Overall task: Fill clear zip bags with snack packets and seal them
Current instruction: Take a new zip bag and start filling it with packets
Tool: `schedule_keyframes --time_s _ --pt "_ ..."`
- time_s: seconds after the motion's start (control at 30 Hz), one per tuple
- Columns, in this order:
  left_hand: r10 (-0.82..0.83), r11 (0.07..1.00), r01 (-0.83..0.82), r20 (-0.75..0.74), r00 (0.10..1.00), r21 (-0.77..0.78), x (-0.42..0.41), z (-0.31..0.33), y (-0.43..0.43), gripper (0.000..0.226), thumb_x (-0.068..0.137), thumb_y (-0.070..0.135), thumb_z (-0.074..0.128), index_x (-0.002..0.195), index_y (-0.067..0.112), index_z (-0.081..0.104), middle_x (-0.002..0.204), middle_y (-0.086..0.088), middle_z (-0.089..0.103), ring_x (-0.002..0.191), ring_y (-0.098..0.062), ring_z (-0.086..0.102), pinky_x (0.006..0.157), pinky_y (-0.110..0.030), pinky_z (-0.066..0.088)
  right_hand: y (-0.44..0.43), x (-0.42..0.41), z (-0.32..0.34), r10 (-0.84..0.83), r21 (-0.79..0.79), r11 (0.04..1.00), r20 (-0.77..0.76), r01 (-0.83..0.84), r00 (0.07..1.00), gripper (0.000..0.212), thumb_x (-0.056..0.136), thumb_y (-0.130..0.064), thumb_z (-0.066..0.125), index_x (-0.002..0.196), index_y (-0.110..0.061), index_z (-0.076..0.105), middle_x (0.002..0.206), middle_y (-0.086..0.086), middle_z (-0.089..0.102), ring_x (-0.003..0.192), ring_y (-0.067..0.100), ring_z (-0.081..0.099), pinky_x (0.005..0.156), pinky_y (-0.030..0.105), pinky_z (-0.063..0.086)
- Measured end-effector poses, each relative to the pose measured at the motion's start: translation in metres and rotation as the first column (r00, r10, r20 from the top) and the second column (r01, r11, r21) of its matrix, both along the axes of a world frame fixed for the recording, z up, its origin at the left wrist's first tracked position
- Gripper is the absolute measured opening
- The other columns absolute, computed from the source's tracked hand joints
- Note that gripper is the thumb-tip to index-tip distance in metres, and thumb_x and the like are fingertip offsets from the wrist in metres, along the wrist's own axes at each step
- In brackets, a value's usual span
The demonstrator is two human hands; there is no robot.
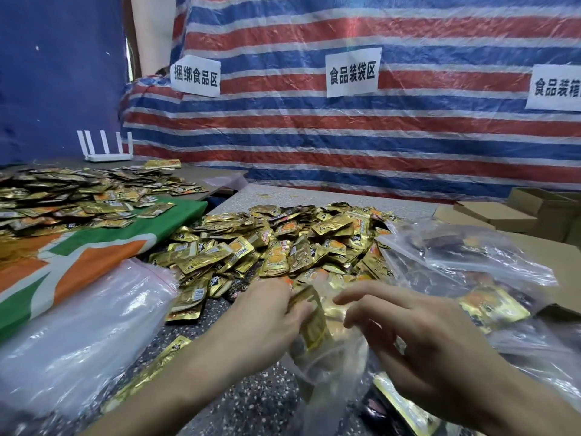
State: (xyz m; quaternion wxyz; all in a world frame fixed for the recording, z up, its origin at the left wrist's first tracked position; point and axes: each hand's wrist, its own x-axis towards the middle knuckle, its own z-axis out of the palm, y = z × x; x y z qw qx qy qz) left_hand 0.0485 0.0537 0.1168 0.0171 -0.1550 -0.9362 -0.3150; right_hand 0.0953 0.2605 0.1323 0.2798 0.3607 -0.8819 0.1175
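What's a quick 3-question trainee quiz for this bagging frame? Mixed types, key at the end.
1. True or false: the left hand grips gold snack packets at the clear zip bag in front of the person.
2. Pick one: the stack of empty zip bags with red seals lies on the person's A) left B) right C) lap.
3. Fill in: the white router stands at the back ___.
Key: 1 true; 2 A; 3 left.
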Motion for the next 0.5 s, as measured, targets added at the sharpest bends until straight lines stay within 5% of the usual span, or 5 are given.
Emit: schedule_keyframes --time_s 0.07,0.17,0.37,0.5 --pt "-0.084 0.994 0.076 0.109 0.99 0.081 -0.006 0.002 -0.004 0.035 0.092 0.043 0.067 0.076 0.013 0.075 0.068 -0.005 0.071 0.054 -0.01 0.053 0.05 -0.02 0.039 0.002 -0.002 -0.002 -0.018 0.025 1.0 0.006 0.018 1.0 0.017 0.08 -0.013 0.068 0.087 -0.028 0.065 0.108 -0.022 0.066 0.065 0.001 0.039 0.045 0.024 0.044" --pt "-0.124 0.962 0.089 0.121 0.985 0.258 -0.011 0.008 -0.008 0.028 0.083 0.041 0.076 0.08 0.013 0.08 0.077 -0.009 0.075 0.064 -0.022 0.062 0.059 -0.035 0.049 0.004 -0.004 -0.005 -0.023 0.016 1.0 0.007 0.023 1.0 0.013 0.079 -0.015 0.067 0.084 -0.028 0.064 0.103 -0.022 0.066 0.054 0.003 0.042 0.044 0.026 0.044" --pt "-0.155 0.907 0.122 0.051 0.987 0.402 -0.028 0.012 -0.015 0.016 0.089 0.023 0.072 0.079 0.012 0.078 0.073 -0.003 0.075 0.061 -0.006 0.064 0.055 -0.017 0.049 0.008 -0.011 -0.01 0.025 -0.098 0.995 0.051 -0.019 0.998 0.009 0.082 -0.02 0.056 0.083 -0.026 0.062 0.1 -0.022 0.063 0.057 0.002 0.056 0.049 0.029 0.05" --pt "0.0 0.85 -0.06 0.113 0.994 0.523 -0.066 -0.005 -0.027 0.016 0.092 0.022 0.068 0.081 0.013 0.075 0.083 -0.003 0.074 0.072 -0.01 0.068 0.053 -0.018 0.049 0.013 -0.018 -0.018 0.026 -0.12 0.993 0.091 -0.015 0.996 0.012 0.085 -0.014 0.063 0.088 -0.025 0.064 0.1 -0.02 0.06 0.064 0.007 0.056 0.05 0.029 0.048"
